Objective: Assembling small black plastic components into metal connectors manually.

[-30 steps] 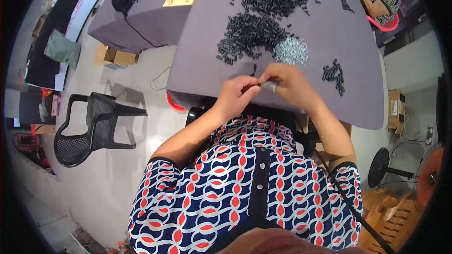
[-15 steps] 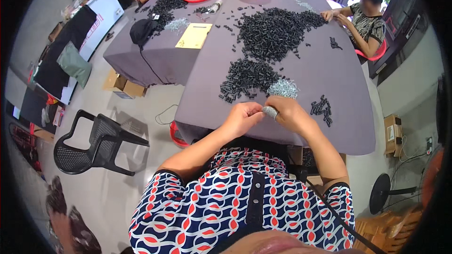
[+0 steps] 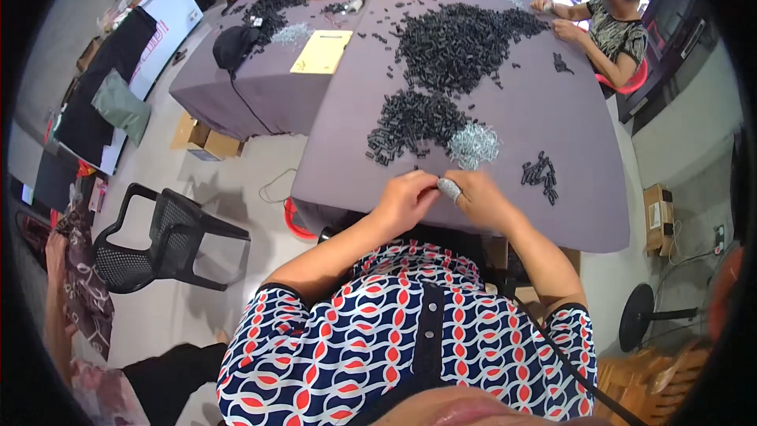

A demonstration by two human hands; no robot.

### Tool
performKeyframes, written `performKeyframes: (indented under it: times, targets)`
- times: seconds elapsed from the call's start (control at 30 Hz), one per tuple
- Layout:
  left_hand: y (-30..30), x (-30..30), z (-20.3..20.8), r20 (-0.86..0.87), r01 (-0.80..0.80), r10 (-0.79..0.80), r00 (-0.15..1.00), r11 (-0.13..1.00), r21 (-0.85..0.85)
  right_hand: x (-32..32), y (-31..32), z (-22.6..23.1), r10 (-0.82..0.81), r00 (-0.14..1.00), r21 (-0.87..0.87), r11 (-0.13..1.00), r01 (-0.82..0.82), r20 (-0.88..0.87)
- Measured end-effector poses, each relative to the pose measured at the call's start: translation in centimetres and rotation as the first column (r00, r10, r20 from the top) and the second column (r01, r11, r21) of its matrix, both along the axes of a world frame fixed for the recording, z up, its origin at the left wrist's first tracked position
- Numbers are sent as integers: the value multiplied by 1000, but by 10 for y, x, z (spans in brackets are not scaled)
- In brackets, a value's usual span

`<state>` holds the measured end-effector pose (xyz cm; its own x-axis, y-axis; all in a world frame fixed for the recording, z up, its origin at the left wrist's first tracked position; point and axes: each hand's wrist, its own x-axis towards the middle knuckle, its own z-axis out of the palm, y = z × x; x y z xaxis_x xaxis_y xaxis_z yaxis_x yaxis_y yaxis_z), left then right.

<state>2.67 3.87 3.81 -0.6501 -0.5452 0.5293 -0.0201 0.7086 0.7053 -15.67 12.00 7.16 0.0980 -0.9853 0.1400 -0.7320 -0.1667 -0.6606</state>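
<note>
Far left: white board, red lettering, not clearly readable. Yellow sheet: any print too small to read. Your left hand: fingertips pinched, meeting your right hand; contents and axis cannot be told. Just beyond: heaped black tubes, long axes mixed. Silver pieces right of them, pointing every way. Your right hand: fingers curled in, 1 grey-wrapped; hold unclear. Rightmost: loose tubes, strung far-left to near-right.
</note>
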Motion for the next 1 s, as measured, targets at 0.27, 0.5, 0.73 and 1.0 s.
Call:
performKeyframes:
  times: [0.27, 0.5, 0.73, 1.0]
  targets:
    - [-11, 3, -5, -142, 209, -163, 976, 548, 810, -1, 4, 7, 10, 1000, -53, 999, -8, 28]
    - [-7, 5, 6, -135, 119, -30, 990, 684, 719, 4, 8, 23, -103, 991, -181, 980, 85, -89]
    - [7, 6, 8, -119, 128, -51, 992, 509, 851, 20, 3, -1, -81, 975, -319, 948, 11, -207]
    - [2, 10, 4, -66, 87, -96, 993, 224, 971, 17, 8, -6, -2, 1000, -224, 974, 4, 9]
